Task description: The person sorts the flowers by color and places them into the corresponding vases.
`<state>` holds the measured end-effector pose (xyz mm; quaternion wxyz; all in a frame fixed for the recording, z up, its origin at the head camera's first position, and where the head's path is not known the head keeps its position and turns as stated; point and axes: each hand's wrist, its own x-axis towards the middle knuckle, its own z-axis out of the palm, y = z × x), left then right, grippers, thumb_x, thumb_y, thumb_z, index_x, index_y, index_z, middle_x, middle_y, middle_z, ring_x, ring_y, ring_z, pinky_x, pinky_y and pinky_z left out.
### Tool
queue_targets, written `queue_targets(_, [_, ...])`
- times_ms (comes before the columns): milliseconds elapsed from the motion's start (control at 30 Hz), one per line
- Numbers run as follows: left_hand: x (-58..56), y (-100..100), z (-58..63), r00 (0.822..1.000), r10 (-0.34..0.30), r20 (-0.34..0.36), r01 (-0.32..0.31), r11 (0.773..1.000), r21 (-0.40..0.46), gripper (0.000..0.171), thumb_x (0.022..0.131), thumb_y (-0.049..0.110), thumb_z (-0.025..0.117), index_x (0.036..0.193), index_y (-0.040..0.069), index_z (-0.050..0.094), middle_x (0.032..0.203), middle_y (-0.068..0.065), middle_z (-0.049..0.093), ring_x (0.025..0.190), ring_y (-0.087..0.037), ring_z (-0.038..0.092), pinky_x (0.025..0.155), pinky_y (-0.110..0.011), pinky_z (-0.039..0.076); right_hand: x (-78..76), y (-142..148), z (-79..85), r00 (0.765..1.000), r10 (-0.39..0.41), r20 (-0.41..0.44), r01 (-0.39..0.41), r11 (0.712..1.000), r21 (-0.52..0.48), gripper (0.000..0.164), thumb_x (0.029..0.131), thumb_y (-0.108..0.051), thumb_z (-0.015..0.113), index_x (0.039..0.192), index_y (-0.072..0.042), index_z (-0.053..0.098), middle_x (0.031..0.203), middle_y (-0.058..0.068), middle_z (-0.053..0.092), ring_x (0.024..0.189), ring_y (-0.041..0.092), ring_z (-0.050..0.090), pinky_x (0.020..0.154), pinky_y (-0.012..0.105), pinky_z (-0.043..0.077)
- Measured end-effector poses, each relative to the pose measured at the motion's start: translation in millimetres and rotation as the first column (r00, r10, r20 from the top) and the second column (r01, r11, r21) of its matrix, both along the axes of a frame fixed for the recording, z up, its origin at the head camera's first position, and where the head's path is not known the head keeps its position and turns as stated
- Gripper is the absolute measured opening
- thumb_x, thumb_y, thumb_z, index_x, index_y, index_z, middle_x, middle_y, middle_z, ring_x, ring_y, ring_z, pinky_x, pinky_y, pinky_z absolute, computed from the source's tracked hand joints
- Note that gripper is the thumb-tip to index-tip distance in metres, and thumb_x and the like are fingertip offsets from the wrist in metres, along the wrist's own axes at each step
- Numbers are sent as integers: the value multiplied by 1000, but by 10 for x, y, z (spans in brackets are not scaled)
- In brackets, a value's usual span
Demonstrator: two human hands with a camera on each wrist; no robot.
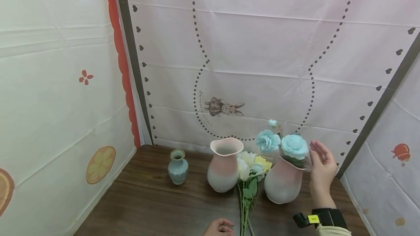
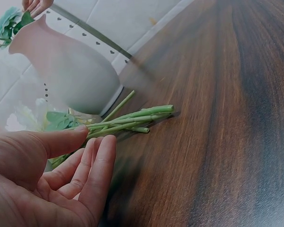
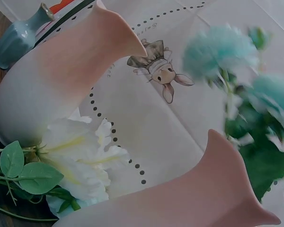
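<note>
My right hand (image 1: 323,170) is beside a large blue rose (image 1: 294,146), its fingertips right at the petals. That rose and its smaller blooms stand in the right pink-and-white vase (image 1: 283,185). In the right wrist view just a sliver of this hand shows at the right edge, near the green leaves (image 3: 262,161). My left hand (image 2: 57,175) is low at the front, fingers loosely bent with nothing gripped. Its thumb and fingertips overlap the green stems (image 2: 132,120) of a bunch of white and yellow flowers (image 1: 246,165), which lies between two vases.
Left of the bunch stands a second pink-and-white vase (image 1: 223,172), its mouth bare. A small blue-green vase (image 1: 178,170) is farther left on the brown wooden table (image 1: 141,199). Printed cloth (image 1: 262,46) hangs behind and along both sides.
</note>
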<state>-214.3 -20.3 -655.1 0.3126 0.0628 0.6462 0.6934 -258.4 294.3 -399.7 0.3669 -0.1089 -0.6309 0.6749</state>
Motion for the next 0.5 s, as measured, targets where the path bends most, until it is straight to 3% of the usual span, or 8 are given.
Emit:
queue_targets(67, [-38,-7,-94,1000,10,-4,-10,1000,-3,33,93,20,70,120,2,65,99,-7,73,88,-16,69,80,-35,60,3,3,-8,1000,3,-5,-3,1000,3,33,99,-6,59,132,-4,61,122,-6,70,111,-2,63,90,2,49])
queue_targets(133, [-58,-36,-103,1000,21,-1,-21,1000,-13,32,93,20,70,121,3,65,100,-8,73,89,-19,70,79,-35,59,5,4,-15,1000,7,-11,-7,1000,-1,33,99,-7,59,132,-4,61,122,-6,70,110,-2,63,90,2,49])
queue_targets(200, [-44,-75,8,1000,24,-2,-24,999,-31,33,93,20,69,121,3,65,100,-9,73,89,-21,70,79,-35,59,8,2,-21,1000,11,-14,-11,1000,-8,34,99,-7,59,132,-4,61,122,-7,70,110,-3,63,90,2,49])
queue_targets(267, [4,-109,193,999,30,-14,-31,998,-48,34,94,19,68,123,1,63,101,-10,73,90,-21,70,80,-36,60,12,1,-28,1000,14,-17,-14,1000,-16,34,98,-7,60,132,-4,61,122,-7,71,109,-3,63,89,1,49])
queue_targets(400, [75,-166,493,999,52,1,-52,998,-42,35,94,16,69,124,-1,61,97,-5,73,86,-15,70,79,-32,60,23,0,-39,999,18,-26,-19,999,-29,33,98,-6,60,131,-3,61,119,-9,72,108,-3,64,89,1,50])
queue_targets(500, [88,-184,581,996,84,11,-84,996,-44,35,95,13,67,126,-3,59,98,-4,72,86,-13,69,81,-33,61,32,3,-45,999,21,-37,-23,999,-45,33,98,-5,60,130,-2,62,117,-9,72,107,-3,65,88,2,50])
